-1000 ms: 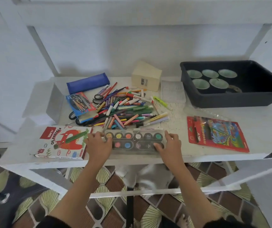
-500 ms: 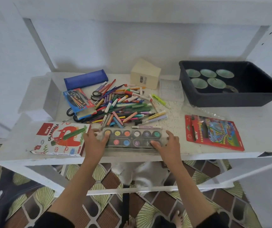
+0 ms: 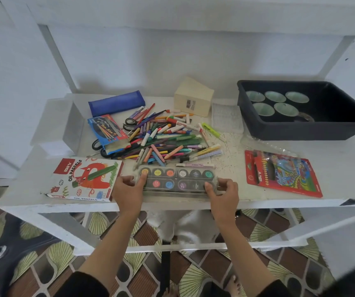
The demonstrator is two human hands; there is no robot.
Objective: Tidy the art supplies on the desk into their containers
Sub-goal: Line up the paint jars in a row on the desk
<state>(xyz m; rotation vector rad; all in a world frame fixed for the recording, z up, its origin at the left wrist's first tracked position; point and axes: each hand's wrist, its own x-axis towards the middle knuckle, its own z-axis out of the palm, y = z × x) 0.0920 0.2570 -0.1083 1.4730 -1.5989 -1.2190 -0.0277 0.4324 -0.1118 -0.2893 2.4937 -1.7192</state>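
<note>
A clear watercolour paint case (image 3: 177, 179) with round colour pans lies near the desk's front edge. My left hand (image 3: 128, 189) grips its left end, thumb pressed on the lid. Its right end is held by my right hand (image 3: 223, 192), thumb on top too. Behind the case spreads a heap of loose markers, crayons and pencils (image 3: 163, 139), with scissors (image 3: 130, 123) among them. An oil pastels box (image 3: 84, 179) lies to the left. A red coloured-pencil pack (image 3: 281, 173) lies to the right.
A black tub (image 3: 300, 130) holding several round green dishes stands at the back right. A blue pencil pouch (image 3: 116, 103), a blue brush box (image 3: 108, 130), a cream cardboard box (image 3: 193, 99) and a clear plastic tray (image 3: 227, 121) sit behind the heap. Patterned floor shows below the white desk (image 3: 343, 168).
Both hands stay on the ends of the paint case. My thumbs have shifted a little on the lid, and the view has tilted slightly.
</note>
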